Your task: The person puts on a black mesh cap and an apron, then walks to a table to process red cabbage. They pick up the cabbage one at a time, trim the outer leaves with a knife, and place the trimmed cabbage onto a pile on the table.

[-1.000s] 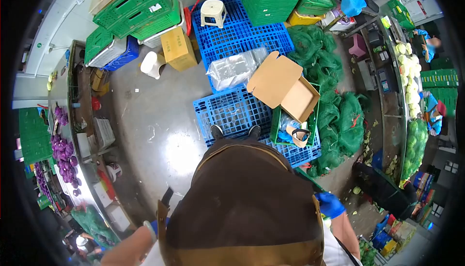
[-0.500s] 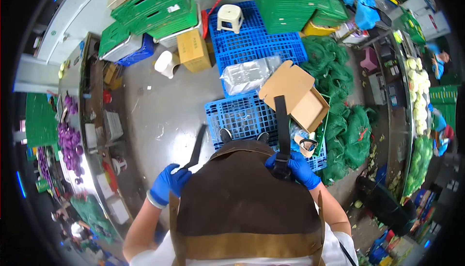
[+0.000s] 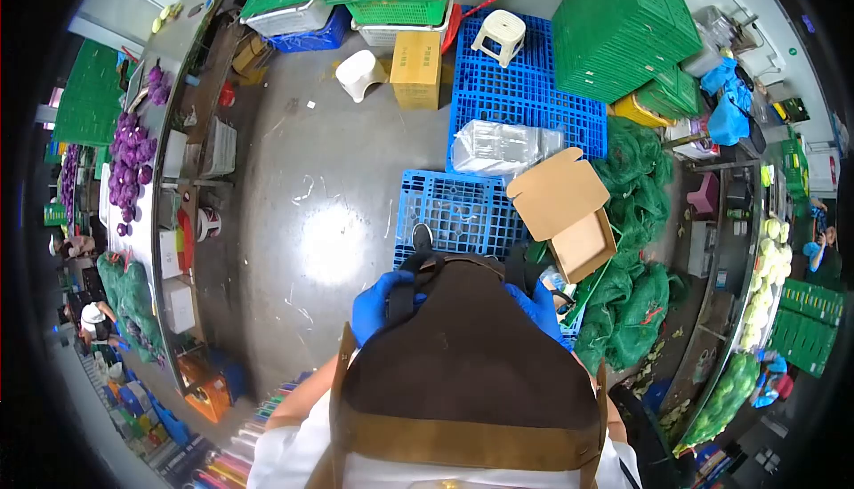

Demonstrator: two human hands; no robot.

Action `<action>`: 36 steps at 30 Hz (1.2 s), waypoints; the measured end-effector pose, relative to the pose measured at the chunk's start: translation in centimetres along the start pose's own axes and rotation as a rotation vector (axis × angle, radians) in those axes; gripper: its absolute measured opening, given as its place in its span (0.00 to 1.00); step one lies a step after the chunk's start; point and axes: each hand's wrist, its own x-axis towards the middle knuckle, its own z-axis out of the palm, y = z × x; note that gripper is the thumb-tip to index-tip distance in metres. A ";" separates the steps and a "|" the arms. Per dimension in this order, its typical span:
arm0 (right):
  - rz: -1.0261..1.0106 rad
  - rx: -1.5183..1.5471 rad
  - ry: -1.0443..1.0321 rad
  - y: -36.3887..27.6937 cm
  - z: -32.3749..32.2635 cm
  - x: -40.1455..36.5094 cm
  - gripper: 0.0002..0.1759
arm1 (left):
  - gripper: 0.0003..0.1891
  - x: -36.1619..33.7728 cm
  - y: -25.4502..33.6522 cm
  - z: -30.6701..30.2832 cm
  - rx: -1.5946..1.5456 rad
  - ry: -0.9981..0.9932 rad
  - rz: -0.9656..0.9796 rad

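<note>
My left hand (image 3: 374, 307), in a blue glove, is closed around a black strap (image 3: 406, 299) at the left edge of the dark brown apron (image 3: 471, 355) on my body. On the other side, my right hand (image 3: 539, 313) is gloved in blue too and partly hidden by the apron. It grips a second black strap (image 3: 523, 268), whose end rises beside the apron's top. The buckle is not discernible now. A shoe (image 3: 422, 238) shows beyond the apron on a blue pallet (image 3: 445, 188).
Ahead, an open cardboard box (image 3: 584, 244) lies beside green net sacks (image 3: 636, 298). Plastic-wrapped goods (image 3: 498, 146) and a white stool (image 3: 500, 37) rest on the back pallet. A closed carton (image 3: 415, 71) and green crates (image 3: 623, 31) stand behind. Shelved benches flank both sides.
Both hands have drawn inward to the apron, bringing the straps with them; the left moved right most. The view has turned, shifting the room's contents mostly rightward.
</note>
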 end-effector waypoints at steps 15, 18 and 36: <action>0.028 -0.167 -0.421 -4.4 5.7 9.7 0.16 | 0.08 10.7 0.3 -2.0 0.538 -0.332 0.320; -0.360 -0.182 -0.550 -4.2 7.1 10.9 0.23 | 0.15 10.2 0.2 -1.7 0.427 -0.490 0.102; -0.549 -0.139 -1.008 -9.5 17.6 16.8 0.15 | 0.41 10.5 -5.3 -6.2 -0.726 -0.069 -0.299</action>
